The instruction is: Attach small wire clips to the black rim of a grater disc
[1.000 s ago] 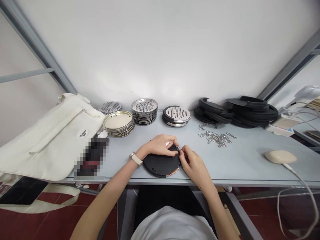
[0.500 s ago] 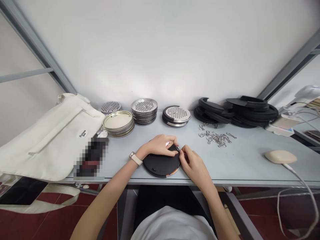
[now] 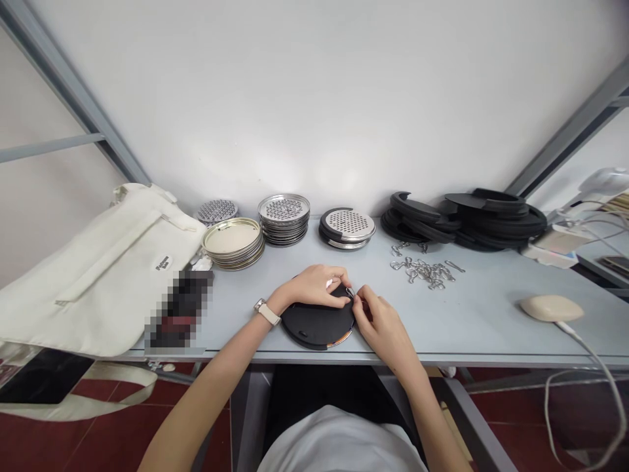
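A round black disc-shaped piece [image 3: 314, 326] lies flat near the front edge of the table, with a strip of orange showing along its lower right rim. My left hand [image 3: 317, 287] rests over its upper part, index finger and thumb curled round a small metal wire clip [image 3: 349, 292]. From the right, my right hand [image 3: 382, 322] meets the same clip at the disc's edge, its fingertips pressed together. The clip's outer end is hidden by the right fingers.
Behind the disc stand gold-rimmed lids [image 3: 233, 237], metal grater discs [image 3: 284, 211] and a black-rimmed grater [image 3: 350, 224]. To the right are loose wire clips [image 3: 425, 271], black plastic rings [image 3: 496, 219] and a cream corded device [image 3: 551, 308]. A white bag [image 3: 108, 269] lies left.
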Demonstrator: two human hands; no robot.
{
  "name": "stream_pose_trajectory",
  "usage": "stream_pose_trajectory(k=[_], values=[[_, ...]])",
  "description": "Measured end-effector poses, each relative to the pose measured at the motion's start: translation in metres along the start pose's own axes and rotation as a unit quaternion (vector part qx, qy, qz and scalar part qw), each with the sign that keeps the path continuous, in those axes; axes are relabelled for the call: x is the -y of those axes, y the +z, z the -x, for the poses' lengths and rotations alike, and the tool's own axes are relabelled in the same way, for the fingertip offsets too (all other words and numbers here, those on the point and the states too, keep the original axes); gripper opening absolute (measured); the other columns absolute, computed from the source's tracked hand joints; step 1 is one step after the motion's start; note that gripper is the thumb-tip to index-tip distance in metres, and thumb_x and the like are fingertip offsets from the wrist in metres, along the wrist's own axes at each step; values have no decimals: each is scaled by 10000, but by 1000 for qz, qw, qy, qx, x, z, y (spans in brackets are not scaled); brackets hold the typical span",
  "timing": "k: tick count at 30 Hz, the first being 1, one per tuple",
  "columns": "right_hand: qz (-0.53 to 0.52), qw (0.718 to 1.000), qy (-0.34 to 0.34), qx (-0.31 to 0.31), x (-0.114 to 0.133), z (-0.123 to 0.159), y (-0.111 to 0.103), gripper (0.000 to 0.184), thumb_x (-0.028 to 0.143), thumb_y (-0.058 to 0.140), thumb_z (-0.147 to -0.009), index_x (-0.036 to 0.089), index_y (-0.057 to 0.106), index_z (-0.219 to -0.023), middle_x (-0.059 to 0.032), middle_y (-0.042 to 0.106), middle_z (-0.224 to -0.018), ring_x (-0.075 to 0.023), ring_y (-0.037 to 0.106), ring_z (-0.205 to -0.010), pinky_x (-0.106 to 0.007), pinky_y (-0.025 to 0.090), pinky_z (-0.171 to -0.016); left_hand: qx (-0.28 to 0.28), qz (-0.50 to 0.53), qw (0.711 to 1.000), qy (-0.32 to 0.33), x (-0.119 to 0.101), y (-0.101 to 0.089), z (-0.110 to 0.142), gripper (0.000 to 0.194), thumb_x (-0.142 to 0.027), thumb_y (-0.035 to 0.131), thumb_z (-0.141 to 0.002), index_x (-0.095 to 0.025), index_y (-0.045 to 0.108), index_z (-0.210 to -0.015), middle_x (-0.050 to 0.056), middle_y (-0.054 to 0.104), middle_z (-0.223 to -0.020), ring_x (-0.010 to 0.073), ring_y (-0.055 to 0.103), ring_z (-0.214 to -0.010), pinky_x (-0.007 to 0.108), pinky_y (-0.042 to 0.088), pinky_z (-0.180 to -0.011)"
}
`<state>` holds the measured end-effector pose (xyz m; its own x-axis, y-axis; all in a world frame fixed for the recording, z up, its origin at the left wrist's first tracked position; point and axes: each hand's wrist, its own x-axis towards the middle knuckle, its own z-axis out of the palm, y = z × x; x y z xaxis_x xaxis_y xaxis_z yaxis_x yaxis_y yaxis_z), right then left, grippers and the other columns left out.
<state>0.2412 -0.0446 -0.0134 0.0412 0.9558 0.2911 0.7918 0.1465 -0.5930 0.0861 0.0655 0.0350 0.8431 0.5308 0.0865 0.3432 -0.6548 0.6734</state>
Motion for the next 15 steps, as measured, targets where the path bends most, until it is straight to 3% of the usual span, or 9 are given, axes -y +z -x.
stream_pose_trajectory(k=[15], values=[[7,1000,3,-2,0,0,0,196,290,342,-944,230,343,-758,15,466,-622,-167,461,-595,-250,308,-561,0,5,1000,1,0,0,0,201,-271,644,-689,-194,588,-866,-73,487,-567,96,475,-580,205,387,-647]])
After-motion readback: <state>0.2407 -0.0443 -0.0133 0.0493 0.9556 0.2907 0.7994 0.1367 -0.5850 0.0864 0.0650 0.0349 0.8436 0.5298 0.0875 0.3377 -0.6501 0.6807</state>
